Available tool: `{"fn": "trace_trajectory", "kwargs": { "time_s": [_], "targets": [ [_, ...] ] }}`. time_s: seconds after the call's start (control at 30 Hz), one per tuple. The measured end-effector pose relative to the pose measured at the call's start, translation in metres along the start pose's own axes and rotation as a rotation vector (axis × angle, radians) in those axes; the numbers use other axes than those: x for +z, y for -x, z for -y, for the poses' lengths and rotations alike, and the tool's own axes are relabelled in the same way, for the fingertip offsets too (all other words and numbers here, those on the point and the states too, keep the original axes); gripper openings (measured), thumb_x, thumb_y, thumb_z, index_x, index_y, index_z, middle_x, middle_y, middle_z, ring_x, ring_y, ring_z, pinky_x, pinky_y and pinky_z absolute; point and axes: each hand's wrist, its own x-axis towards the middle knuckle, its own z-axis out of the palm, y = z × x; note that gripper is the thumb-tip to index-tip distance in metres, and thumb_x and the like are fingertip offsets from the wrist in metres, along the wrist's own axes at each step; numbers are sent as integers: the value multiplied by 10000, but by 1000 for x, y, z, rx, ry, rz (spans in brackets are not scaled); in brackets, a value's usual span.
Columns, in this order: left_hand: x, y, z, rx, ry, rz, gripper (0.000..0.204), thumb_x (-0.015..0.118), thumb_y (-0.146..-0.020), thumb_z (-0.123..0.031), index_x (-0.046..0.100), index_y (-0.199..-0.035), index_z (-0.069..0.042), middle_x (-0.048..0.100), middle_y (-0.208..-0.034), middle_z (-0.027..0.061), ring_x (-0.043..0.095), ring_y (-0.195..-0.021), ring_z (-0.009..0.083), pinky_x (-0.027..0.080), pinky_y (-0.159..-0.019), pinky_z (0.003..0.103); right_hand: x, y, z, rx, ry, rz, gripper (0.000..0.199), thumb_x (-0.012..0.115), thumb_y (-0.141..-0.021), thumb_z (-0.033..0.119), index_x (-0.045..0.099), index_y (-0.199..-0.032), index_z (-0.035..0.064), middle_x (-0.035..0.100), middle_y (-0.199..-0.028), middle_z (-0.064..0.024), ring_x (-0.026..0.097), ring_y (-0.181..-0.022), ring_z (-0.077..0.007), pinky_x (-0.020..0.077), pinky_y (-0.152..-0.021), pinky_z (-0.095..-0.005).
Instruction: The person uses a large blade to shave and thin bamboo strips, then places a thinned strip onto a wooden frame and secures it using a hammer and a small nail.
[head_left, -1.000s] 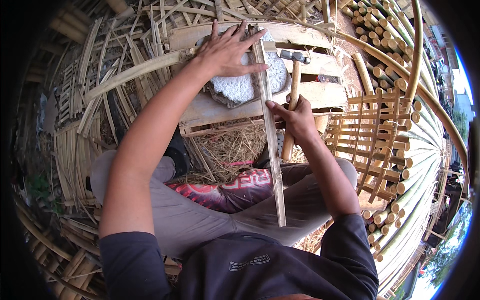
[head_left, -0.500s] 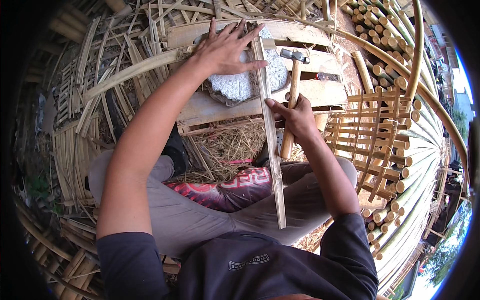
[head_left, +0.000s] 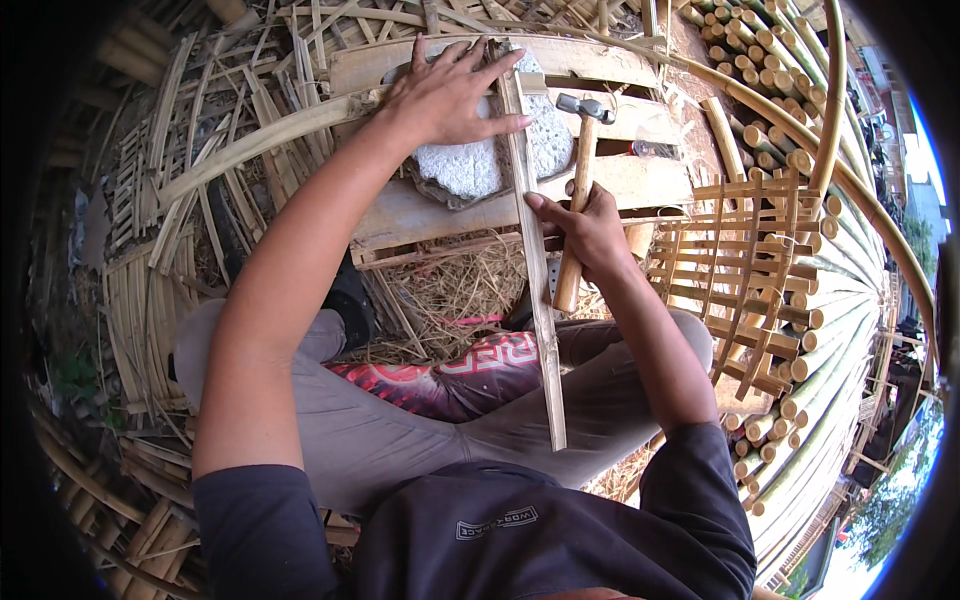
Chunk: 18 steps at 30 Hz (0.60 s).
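A long split bamboo strip [head_left: 538, 290] slants from the stone down over my lap. My left hand [head_left: 450, 97] has its fingers spread at the strip's far end, with the thumb lying across it. Beneath that hand is a rough, pale stone block [head_left: 462, 172]. My right hand [head_left: 595, 232] is closed round the wooden handle of a hammer [head_left: 587, 150], its metal head pointing away from me. The thumb of the same hand presses on the bamboo strip. A short bamboo piece [head_left: 534, 83] lies crosswise by the strip's far end.
Wooden planks [head_left: 400, 218] support the stone. A dark, red-marked object [head_left: 652, 149] lies on them at right. A bamboo lattice [head_left: 735, 270] and stacked bamboo poles [head_left: 830, 370] stand further right. Loose strips [head_left: 150, 320] cover the left side; straw [head_left: 440, 295] lies before my crossed legs.
The bamboo strip has shifted slightly away from me and to the left. My right hand and the hammer moved a little the same way; my left hand stays spread.
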Motion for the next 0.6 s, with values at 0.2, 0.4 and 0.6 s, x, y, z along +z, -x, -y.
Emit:
{"fn": "trace_trajectory", "kwargs": {
  "time_s": [0.2,0.4,0.6],
  "targets": [
    [-2,2,-2,-12,-11,13,962,374,-811,-893,145,-1596,-386,261,-1615,207,205,-1512,383,83,-1228,610,0,0,-2,-13,-15,5,439,874,-807,253,535,-942,9,664,-819,-77,663,-701,-138,554,-599,-287],
    [0,4,-1,-8,30,-11,976,390,-805,-893,142,-1598,-382,260,-1616,204,211,-1508,390,120,-1227,606,0,-1,-8,-48,-41,-34,445,790,-886,280,549,-1026,-67,704,-850,-141,721,-738,-201,604,-616,-319],
    [-6,1,-2,-16,-4,53,985,369,-811,-896,120,-1603,-366,240,-1623,202,202,-1511,387,123,-1226,602,-19,-11,-18,-91,-56,-212,417,541,-1040,406,534,-971,-5,678,-781,-100,727,-743,-203,600,-647,-320]
  ]
}}
